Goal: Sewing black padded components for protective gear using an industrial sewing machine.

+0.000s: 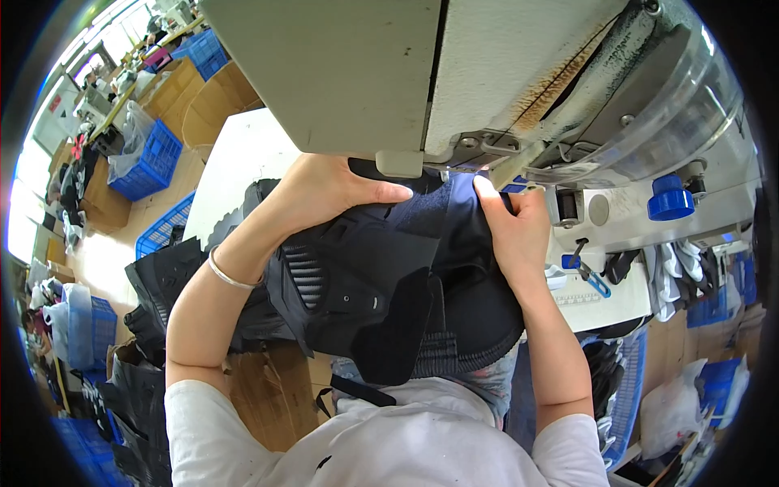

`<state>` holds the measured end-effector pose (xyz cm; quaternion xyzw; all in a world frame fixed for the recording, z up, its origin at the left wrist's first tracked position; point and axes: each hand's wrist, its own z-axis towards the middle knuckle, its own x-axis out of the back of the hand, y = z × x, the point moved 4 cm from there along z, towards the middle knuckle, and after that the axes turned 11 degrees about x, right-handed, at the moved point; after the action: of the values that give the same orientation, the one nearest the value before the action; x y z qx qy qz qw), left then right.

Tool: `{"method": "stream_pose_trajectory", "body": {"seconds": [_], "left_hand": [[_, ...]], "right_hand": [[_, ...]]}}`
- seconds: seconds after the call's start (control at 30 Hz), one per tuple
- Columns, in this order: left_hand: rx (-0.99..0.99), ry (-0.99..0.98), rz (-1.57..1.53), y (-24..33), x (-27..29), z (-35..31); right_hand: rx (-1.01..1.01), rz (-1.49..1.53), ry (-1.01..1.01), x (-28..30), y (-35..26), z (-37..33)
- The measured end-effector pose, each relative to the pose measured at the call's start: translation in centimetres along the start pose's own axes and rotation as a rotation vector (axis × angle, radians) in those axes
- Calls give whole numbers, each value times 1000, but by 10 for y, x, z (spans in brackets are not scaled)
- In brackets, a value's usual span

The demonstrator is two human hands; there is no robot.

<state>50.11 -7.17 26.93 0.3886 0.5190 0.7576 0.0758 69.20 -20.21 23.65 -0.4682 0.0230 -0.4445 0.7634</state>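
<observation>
A black padded fabric piece (365,276) with a ribbed panel and a fuzzy strip hangs over the table's near edge onto my lap. Its far edge lies under the head of a sewing machine (349,81). My left hand (345,193) grips that edge on the left, thumb on top, its other fingers partly hidden by the machine. On the right my right hand (517,227) pinches the same piece, thumb stretched toward the needle area. The needle itself is hard to make out.
More black pieces (166,280) are heaped at the left on the white table (251,146). Blue-handled snips (599,284) and a ruler scale (578,299) are at the right, below a blue knob (670,197). Blue crates (154,166) and cardboard boxes (223,97) stand on the floor.
</observation>
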Motion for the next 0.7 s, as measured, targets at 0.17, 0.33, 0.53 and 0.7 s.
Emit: {"method": "stream_pose_trajectory", "body": {"seconds": [0.17, 0.33, 0.53, 0.7], "left_hand": [[46, -2, -12, 2, 0, -1], [136, -9, -1, 2, 1, -3], [114, 17, 72, 4, 4, -4], [145, -2, 63, 4, 3, -4]], "right_hand": [[-43, -20, -85, -2, 3, 5], [24, 1, 7, -6, 7, 6], [-17, 76, 36, -7, 8, 7], [-45, 79, 26, -7, 9, 6]]}}
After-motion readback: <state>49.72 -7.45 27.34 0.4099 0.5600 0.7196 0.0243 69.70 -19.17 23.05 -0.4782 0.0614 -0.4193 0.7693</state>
